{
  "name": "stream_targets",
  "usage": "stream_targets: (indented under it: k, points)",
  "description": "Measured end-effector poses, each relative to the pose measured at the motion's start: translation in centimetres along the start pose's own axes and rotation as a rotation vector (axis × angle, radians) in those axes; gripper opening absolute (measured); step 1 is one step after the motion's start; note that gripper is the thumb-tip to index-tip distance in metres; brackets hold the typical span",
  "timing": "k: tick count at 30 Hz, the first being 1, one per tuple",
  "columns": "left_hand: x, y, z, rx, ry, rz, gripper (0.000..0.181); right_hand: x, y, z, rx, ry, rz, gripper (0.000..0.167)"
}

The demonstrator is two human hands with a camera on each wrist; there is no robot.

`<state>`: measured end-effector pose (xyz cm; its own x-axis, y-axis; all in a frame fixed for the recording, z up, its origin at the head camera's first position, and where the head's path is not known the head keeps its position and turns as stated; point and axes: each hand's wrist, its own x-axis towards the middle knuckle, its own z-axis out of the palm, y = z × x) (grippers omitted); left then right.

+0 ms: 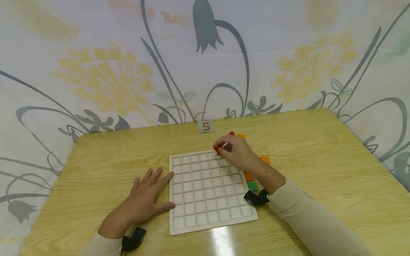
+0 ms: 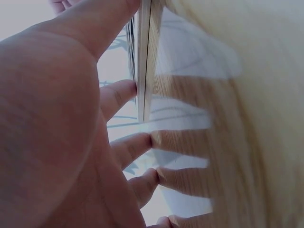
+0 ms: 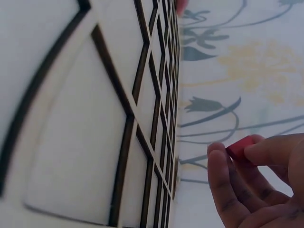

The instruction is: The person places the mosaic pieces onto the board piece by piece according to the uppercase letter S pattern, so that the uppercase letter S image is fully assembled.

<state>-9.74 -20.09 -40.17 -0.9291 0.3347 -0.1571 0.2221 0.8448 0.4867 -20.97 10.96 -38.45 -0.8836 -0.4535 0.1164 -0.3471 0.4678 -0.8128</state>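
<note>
A white grid board point(image 1: 200, 199) with square cells lies on the table. My right hand point(image 1: 237, 153) pinches a small red tile point(image 1: 217, 148) between thumb and fingers, above the board's far edge. In the right wrist view the red tile point(image 3: 240, 146) shows between the fingertips, apart from the board point(image 3: 71, 156). My left hand point(image 1: 145, 199) lies with fingers spread on the table, thumb and index finger touching the board's left edge. In the left wrist view, the left hand point(image 2: 109, 137) rests beside the upright-looking edge of the board point(image 2: 142, 71).
Right of the board lie orange tiles point(image 1: 265, 159) and a green tile point(image 1: 252, 186); another red tile point(image 1: 232, 133) is partly hidden behind my right hand. A small pattern card point(image 1: 206, 126) lies at the table's back edge, against the patterned cloth point(image 1: 179, 71).
</note>
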Motion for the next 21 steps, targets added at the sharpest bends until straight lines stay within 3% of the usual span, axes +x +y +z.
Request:
stream_targets:
  k: [12, 21]
  points:
    - [-0.09, 0.02, -0.02, -0.016, -0.016, 0.000, 0.087, -0.03, 0.44, 0.68, 0.010, -0.050, -0.002, 0.029]
    - [-0.04, -0.08, 0.02, -0.016, -0.014, 0.000, 0.088, -0.03, 0.64, 0.87, -0.003, -0.076, 0.010, 0.018]
